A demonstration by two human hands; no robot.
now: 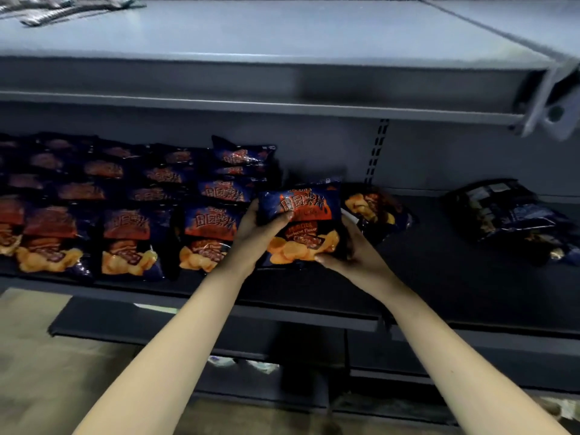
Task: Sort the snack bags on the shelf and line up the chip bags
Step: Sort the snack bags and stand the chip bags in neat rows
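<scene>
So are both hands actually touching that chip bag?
Touching. Head view: left hand grips the chip bag with thumb across its front; right hand pinches its lower corner.

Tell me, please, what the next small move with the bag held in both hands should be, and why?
Probably lower the held chip bag onto the shelf just right of the last front-row bag: left hand and right hand grip it over that bare spot, where the tidy rows end.

Glossy plastic chip bag (pixel 299 221); matt grey metal shelf (pixel 251 73)
</scene>
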